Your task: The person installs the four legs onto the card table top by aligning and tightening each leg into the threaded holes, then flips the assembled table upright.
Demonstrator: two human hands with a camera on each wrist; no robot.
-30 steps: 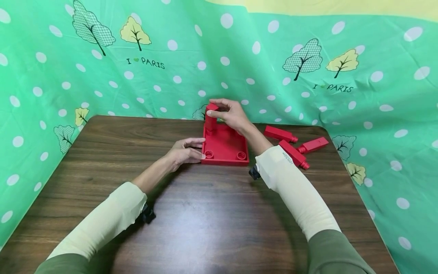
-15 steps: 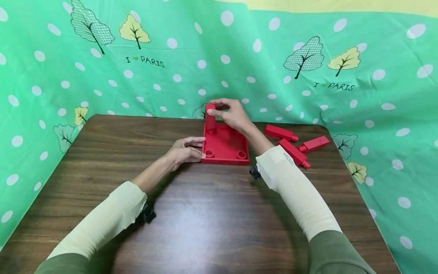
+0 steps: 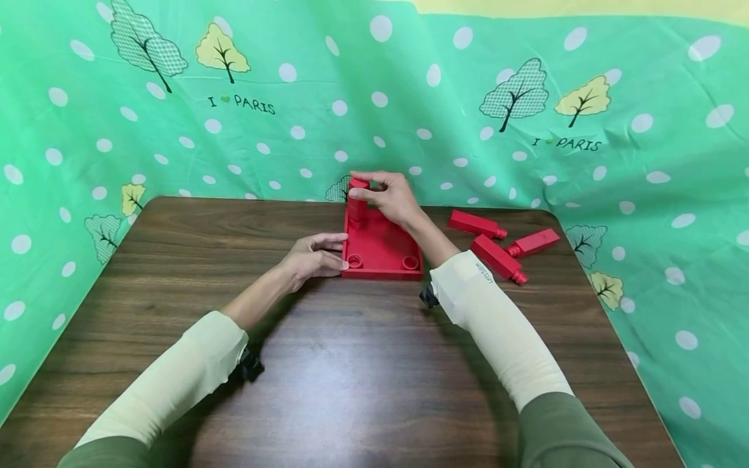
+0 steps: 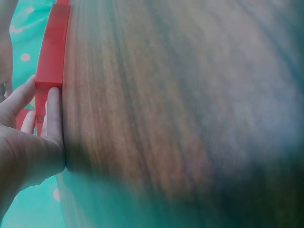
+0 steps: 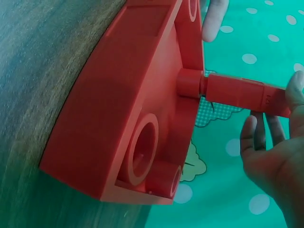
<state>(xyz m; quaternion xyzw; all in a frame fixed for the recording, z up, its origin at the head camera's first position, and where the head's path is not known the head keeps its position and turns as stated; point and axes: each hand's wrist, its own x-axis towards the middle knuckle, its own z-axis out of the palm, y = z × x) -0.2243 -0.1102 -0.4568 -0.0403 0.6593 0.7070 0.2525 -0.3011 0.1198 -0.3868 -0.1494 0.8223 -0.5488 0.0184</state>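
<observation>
On surface (image 3: 328, 351), we see tray (image 3: 383, 246) just right of left fingers (image 3: 335, 237), touching them. Between right fingers (image 3: 376, 176), upright post (image 3: 356, 208) at tray's far left corner socket (image 5: 189, 84). Right of right fingers, three loose posts (image 3: 496, 255). Behind all fingers, cloth (image 3: 292, 153).

Free tabletop (image 3: 333, 377) nearside, red posts (image 3: 496, 256) right

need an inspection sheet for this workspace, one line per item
Surface: brown wood-grain table, glare toward the middle
Job's things: red tray with an upright red post at its far left corner, seating depth unclear; both near sockets unfilled; three loose posts lie to the right
Clutter: nothing seen
Grippers: left hand touches the tray's left side; right hand pinches the upright post near its top
Cables: nothing seen
Surroundings: green dotted cloth behind and beside; black gadget at left wrist, another at right
</observation>
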